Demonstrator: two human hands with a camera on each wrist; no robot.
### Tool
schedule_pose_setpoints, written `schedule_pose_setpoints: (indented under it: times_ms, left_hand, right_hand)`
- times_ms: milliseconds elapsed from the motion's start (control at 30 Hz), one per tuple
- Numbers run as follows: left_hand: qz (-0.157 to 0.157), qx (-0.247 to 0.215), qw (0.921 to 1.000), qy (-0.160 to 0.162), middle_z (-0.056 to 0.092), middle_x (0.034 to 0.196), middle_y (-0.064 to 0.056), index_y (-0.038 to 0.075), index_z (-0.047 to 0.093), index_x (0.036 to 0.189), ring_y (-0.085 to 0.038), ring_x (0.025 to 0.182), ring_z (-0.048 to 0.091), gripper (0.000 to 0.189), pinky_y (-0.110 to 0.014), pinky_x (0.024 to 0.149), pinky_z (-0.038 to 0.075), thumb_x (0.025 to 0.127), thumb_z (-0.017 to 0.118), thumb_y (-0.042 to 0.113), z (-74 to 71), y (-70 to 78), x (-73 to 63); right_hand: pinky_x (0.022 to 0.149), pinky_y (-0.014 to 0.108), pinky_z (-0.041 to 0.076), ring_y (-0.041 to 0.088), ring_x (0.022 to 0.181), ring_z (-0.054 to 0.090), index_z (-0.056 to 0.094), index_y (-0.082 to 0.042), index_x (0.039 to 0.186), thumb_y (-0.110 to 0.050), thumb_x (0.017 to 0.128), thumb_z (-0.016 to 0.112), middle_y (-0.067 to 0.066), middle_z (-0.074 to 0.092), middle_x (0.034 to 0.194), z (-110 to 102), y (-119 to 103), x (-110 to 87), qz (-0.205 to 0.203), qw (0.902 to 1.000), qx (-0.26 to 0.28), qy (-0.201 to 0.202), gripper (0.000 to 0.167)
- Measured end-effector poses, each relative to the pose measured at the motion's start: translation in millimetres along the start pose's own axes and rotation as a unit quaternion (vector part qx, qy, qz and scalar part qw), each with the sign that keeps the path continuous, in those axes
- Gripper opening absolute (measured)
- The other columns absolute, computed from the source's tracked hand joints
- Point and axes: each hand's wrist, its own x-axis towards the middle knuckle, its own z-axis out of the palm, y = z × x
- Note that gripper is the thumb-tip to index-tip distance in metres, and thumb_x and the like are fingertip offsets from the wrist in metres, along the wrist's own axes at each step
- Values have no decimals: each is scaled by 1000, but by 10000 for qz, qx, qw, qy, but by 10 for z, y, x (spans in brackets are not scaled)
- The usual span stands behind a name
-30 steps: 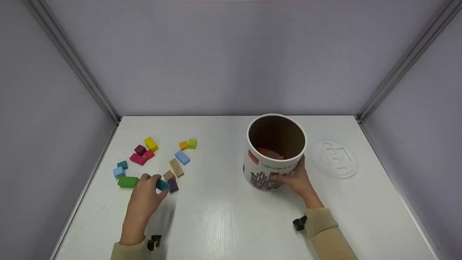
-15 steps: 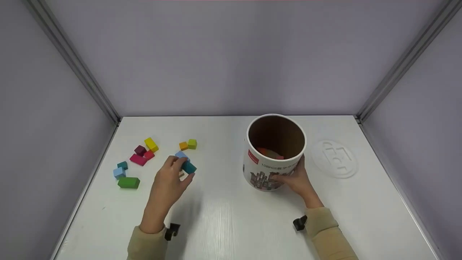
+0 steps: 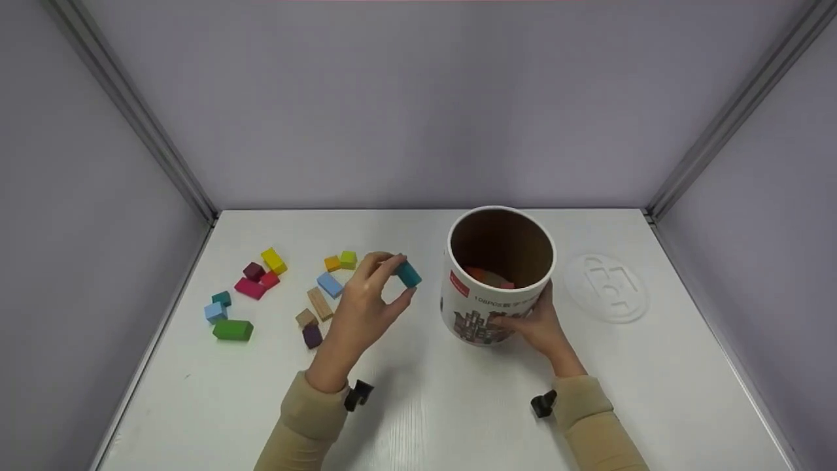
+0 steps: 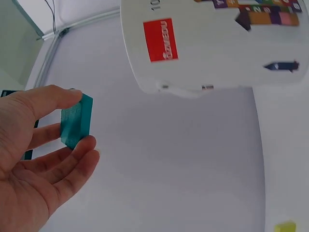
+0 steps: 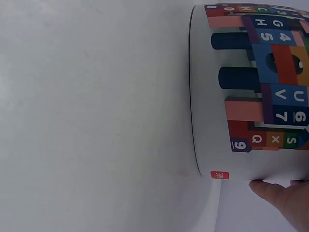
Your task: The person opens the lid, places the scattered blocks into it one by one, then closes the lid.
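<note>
Head view: left hand [image 3: 366, 299] is pinching a teal block [image 3: 409, 274], wide-spread right hand [image 3: 539, 327] is gripping the printed cardboard tub [image 3: 482, 306]; apparently loading, next calling for clearance over its rim [image 3: 497, 209].

Blocks [image 3: 250, 288] left of tub [image 3: 467, 304], lid [image 3: 607, 288] right, on table [image 3: 418, 418]

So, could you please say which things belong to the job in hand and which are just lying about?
In the job:
teal block, in the left hand
printed tub, held by the right hand
loose blocks, probably

Apparently lying about:
clear disc, touched by neither hand
</note>
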Motion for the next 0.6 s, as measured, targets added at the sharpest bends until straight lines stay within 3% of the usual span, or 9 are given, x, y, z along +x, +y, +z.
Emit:
schedule_pose_setpoints:
  times_ms: [233,467,600]
  left_hand:
    - [196,-448,9983,-307,54,117,-15,-3,62,122,-21,103,65,45,-24,87,52,81,80,4,234,131,201]
    - [470,-557,9958,-554,51,121,-15,-1,59,127,-19,100,66,45,-21,84,53,85,76,5,470,217,375]
    - [552,-526,9948,-668,50,123,-15,0,58,129,-19,95,64,46,-20,77,54,87,74,6,590,232,438]
  right_hand:
    - [117,45,16,26,141,26,6,-22,154,-17,61,96,10,28,152,-8,-7,-4,46,10000,-78,35,128]
    - [116,47,17,30,142,25,1,-20,155,-15,66,93,13,25,154,-8,-23,-9,100,9996,-245,22,128]
    - [116,50,18,37,142,23,-2,-11,155,-13,68,91,20,22,154,17,-218,-56,111,9991,-416,-52,127]
